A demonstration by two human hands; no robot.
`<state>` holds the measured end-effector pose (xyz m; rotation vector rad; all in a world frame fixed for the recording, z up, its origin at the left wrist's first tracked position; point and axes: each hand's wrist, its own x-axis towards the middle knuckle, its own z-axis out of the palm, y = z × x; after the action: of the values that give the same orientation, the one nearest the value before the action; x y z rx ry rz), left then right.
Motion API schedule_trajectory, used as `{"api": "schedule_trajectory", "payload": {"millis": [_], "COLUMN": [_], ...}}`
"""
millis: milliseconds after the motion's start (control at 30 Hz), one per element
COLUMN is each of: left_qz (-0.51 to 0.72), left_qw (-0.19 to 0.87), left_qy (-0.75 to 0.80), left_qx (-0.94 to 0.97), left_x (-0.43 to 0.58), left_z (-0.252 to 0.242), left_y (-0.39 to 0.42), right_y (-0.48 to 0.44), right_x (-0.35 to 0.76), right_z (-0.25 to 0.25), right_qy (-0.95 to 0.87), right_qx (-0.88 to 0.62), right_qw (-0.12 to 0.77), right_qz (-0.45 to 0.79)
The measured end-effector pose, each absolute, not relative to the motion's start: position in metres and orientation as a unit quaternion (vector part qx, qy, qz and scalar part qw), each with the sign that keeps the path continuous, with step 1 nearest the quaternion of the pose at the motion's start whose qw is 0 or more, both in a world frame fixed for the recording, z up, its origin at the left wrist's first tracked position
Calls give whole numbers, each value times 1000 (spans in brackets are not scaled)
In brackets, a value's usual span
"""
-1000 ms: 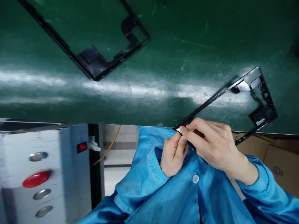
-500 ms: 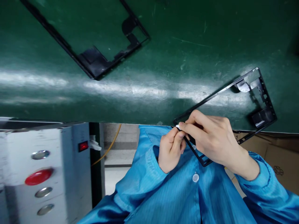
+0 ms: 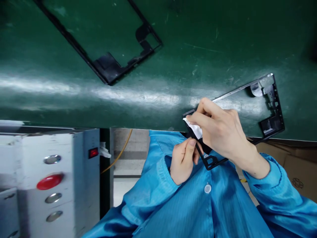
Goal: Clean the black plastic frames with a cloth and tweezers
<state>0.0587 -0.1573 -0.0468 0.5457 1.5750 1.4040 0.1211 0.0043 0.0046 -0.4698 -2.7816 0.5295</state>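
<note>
A black plastic frame (image 3: 271, 127), rectangular and thin-sided, lies slanted over the bench's front edge, its near corner jutting out before my blue jacket. My left hand (image 3: 183, 160) pinches the frame's short near side between thumb and fingers. Just above it, my right hand (image 3: 221, 134) has its fingers closed on a white cloth or paper wipe (image 3: 196, 129), pressed against the same side close to the left corner. Part of the wipe and some of the frame's lower long side are hidden by the right hand.
A second black frame (image 3: 109, 67) lies on the green bench top (image 3: 173, 72) at upper left, partly out of view. Below the bench's left end stands a grey control box (image 3: 85, 185) with a red button (image 3: 49, 181). Cardboard (image 3: 294, 165) shows under the right side.
My right hand has moved up a little, and more of the white wipe shows beneath it. The held frame's near corner has risen slightly. The whole view has shifted somewhat.
</note>
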Motion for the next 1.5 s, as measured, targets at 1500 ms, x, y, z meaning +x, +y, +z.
{"api": "schedule_trajectory", "payload": {"millis": [1500], "left_qz": [567], "left_qw": [377], "left_qy": [708], "left_qx": [188], "left_x": [46], "left_z": [-39], "left_y": [-146], "right_y": [-27], "right_x": [189], "right_z": [48], "right_qy": [-960], "right_qx": [-54], "right_qw": [29], "right_qz": [274]}}
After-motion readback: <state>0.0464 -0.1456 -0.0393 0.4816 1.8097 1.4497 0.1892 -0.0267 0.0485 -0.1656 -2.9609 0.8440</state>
